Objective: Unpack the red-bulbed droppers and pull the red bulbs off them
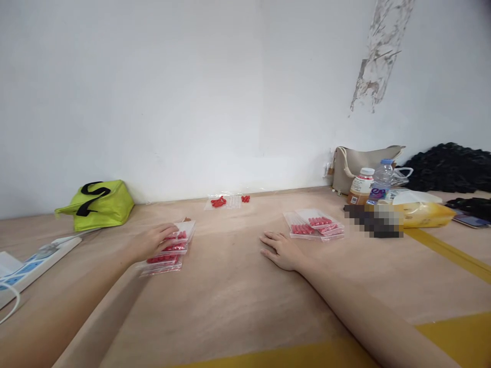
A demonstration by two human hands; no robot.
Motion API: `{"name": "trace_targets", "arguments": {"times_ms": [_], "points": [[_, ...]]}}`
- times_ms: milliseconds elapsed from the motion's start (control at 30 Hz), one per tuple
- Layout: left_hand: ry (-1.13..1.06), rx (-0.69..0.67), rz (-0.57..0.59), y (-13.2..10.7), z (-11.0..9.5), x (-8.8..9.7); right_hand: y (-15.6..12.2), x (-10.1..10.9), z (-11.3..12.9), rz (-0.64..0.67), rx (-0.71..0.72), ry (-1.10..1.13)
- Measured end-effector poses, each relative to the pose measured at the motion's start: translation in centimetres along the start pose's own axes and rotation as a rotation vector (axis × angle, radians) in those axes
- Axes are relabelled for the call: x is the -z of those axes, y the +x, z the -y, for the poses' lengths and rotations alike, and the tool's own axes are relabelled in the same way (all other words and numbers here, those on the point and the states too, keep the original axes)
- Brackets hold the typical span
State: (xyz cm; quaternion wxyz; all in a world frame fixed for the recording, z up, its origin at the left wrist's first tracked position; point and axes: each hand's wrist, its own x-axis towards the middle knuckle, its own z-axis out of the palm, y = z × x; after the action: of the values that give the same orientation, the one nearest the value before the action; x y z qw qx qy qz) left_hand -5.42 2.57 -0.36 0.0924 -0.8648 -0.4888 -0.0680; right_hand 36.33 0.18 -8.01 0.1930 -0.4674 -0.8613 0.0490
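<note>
My left hand [155, 240] lies over the left edge of a pile of clear zip bags [164, 259] with small red pieces inside. Its fingers are stretched out on the upper bags and its thumb is hard to make out. My right hand [283, 251] rests flat on the brown-covered table [230, 296], fingers apart and holding nothing. Just beyond it, to the right, is a second stack of zip bags [320, 223] with rows of red pieces. Against the wall, loose red pieces [218, 202] sit on clear plastic, with a smaller red cluster [245, 199] beside them.
At left are a lime-green bag [103, 205] and a white power strip [38, 266] with a cable. On the right stand a beige bag [368, 158], two bottles, a yellow packet [425, 214], a phone and a black heap [448, 168]. The white wall [192, 102] borders the table's back.
</note>
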Motion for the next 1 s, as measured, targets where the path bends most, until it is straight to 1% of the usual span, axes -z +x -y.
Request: {"name": "trace_targets", "arguments": {"times_ms": [33,100,167,233,333,400,467,500,567,600,667,733,833,900,933,1000], "points": [[-0.01,0.028,0.002,0.3,-0.2,0.3,0.0,0.0,0.0,0.001,0.003,0.0],[-0.052,0.106,0.061,0.7,-0.6,0.4,0.0,0.0,0.0,0.0,0.006,0.0],[-0.111,0.179,0.14,1.1,-0.9,0.1,-0.1,0.0,0.1,-0.007,0.006,-0.003],[-0.142,0.214,0.177,1.4,-0.9,-0.5,-0.1,0.1,0.2,-0.009,0.006,-0.005],[-0.119,0.239,0.128,1.5,-0.9,-1.2,-0.2,0.2,0.4,-0.006,0.002,-0.01],[-0.097,0.256,0.094,1.6,-1.0,-1.2,-0.2,0.2,0.4,-0.006,0.001,-0.013],[-0.07,0.313,0.01,1.9,-1.5,-0.6,-0.2,0.2,0.4,-0.009,0.002,-0.012],[-0.055,0.358,-0.061,2.1,-2.1,-0.1,-0.2,0.2,0.4,-0.011,0.004,-0.01],[-0.035,0.431,-0.234,3.0,-3.8,0.7,-0.1,0.2,0.4,-0.013,0.003,-0.007],[-0.038,0.434,-0.302,3.5,-5.0,0.9,-0.1,0.2,0.3,-0.014,0.002,-0.007],[-0.056,0.363,-0.367,4.8,-8.1,0.8,-0.1,0.1,0.3,-0.015,0.001,-0.005],[-0.03,0.289,-0.391,6.0,-11.6,-0.2,-0.1,0.1,0.2,-0.015,0.006,0.0],[-0.031,0.113,-0.349,7.3,-16.1,-2.9,-0.1,0.0,0.1,-0.019,0.014,0.012],[-0.07,0.076,-0.346,7.9,-17.9,-4.8,-0.2,-0.1,0.1,-0.031,0.008,0.021],[-0.108,0.067,-0.344,8.0,-18.5,-5.6,-0.2,-0.2,0.1,-0.037,0.005,0.025],[-0.207,0.069,-0.367,7.8,-19.0,-6.7,-0.3,-0.2,0.2,-0.048,-0.002,0.035]]}}
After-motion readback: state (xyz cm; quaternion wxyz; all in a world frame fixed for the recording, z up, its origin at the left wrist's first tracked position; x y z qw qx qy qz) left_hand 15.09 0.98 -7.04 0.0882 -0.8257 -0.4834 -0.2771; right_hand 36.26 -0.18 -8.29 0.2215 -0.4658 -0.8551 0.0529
